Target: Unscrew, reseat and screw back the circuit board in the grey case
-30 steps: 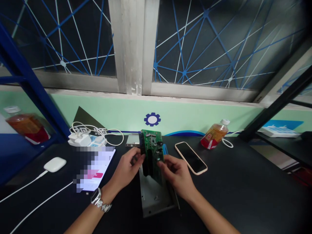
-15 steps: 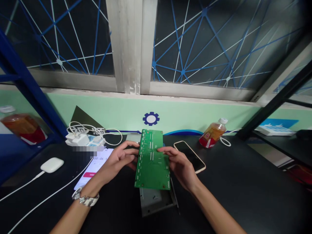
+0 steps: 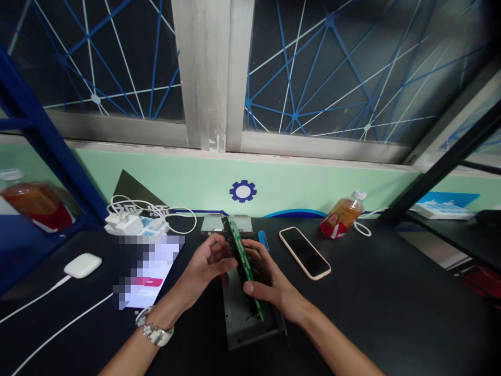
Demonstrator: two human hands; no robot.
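Note:
A green circuit board (image 3: 243, 257) is tipped up on its long edge, so that I see it nearly edge-on, with a row of black parts along its left side. My right hand (image 3: 276, 284) grips it from the right, thumb on the near part and fingers curled round the side. On the left, my left hand (image 3: 203, 269) has its thumb against the black parts, its other fingers bent and partly hidden. Beneath the board lies a grey metal tray-like case (image 3: 237, 331); whether the board touches it is hidden.
Behind the board stand a flat metal piece (image 3: 211, 223) and a blue object (image 3: 263, 241). A phone (image 3: 307, 253) and a drink bottle (image 3: 342, 215) are on the right. Leftward are a lit phone (image 3: 168, 266), a power strip (image 3: 133, 224), a white case (image 3: 83, 265) and cables on the black table (image 3: 376, 303).
The board has turned from showing its flat green face to standing nearly edge-on. My right hand has shifted its grip, and my left hand has moved right, closer in.

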